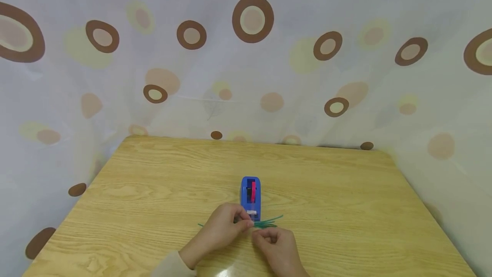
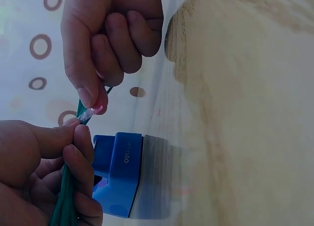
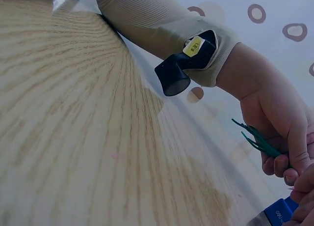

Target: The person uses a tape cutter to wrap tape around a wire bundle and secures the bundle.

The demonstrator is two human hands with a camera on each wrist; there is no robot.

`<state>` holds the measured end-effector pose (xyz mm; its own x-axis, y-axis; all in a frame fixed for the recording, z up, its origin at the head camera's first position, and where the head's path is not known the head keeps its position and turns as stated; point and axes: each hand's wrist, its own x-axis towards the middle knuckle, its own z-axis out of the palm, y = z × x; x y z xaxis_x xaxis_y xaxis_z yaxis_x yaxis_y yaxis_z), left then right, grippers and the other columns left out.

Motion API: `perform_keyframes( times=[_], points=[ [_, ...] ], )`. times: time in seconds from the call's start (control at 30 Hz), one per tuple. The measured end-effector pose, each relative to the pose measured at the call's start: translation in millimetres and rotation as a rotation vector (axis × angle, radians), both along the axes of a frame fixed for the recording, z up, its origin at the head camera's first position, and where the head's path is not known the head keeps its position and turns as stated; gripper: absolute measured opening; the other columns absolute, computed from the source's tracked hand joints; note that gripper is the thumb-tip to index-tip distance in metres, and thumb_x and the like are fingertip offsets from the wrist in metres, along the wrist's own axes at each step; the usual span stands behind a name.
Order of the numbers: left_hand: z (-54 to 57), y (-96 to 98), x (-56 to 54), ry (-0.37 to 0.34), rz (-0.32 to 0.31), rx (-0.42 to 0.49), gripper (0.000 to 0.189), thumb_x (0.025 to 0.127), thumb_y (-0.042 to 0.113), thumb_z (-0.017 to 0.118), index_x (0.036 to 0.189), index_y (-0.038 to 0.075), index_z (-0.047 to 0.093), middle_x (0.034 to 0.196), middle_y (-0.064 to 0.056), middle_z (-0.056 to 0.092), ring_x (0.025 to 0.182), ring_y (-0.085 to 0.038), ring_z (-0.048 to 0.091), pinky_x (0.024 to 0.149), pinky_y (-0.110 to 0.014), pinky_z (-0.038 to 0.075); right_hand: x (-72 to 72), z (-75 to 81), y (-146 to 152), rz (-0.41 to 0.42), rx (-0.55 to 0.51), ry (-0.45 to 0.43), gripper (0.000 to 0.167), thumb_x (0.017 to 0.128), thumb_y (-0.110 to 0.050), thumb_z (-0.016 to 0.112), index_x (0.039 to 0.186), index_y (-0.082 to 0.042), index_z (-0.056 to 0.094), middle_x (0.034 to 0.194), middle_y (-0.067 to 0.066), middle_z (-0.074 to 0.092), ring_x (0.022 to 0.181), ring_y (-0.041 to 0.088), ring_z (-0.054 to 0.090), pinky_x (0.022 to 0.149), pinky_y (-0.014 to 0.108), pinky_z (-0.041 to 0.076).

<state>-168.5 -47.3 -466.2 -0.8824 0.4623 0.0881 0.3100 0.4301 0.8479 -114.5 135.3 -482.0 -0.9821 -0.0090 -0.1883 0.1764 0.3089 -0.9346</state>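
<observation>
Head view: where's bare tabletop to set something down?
Bare wooden tabletop: between deli tape dispenser and patterned backdrop; left hand to left edge; right hand to right edge. Crowded: dispenser's near end, both hands, green strands.

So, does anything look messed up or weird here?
Not much! Nothing looks spilled or broken. The blue tape dispenser sits upright on the table. Only the green strands in the left hand look untidy: their ends fan out unevenly.

I have a wood-grained counter (image 1: 346, 200) before me across the lower frame; on it, at lower centre, stands a blue dispenser (image 1: 258, 196).
</observation>
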Motion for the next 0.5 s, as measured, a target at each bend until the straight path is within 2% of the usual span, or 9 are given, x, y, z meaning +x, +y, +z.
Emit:
perform_keyframes(
  times=[0.23,0.5],
  points=[
    [-1.8,0.1,-0.7,-0.01,-0.002,0.001,0.014,0.09,0.019,0.074,0.078,0.017,0.069,0.078,0.012,0.063,0.074,-0.005,0.056,0.066,-0.024,0.048,0.7,-4.2,1.3,0.01,0.038,-0.018,0.022,0.088,-0.03,0.074,0.09,-0.008,0.078,0.066,-0.003,0.059,0.063,0.012,0.05,0.053,0.022,0.039],
    [-1.6,0.3,-1.7,0.002,-0.003,-0.012,0.012,0.09,0.018,0.074,0.078,0.018,0.07,0.08,0.013,0.064,0.078,-0.005,0.057,0.07,-0.025,0.048,3.8,-0.9,1.6,0.032,0.037,0.003,0.022,0.089,-0.027,0.074,0.09,-0.005,0.077,0.077,-0.002,0.066,0.069,0.013,0.051,0.057,0.023,0.04]
  ],
)
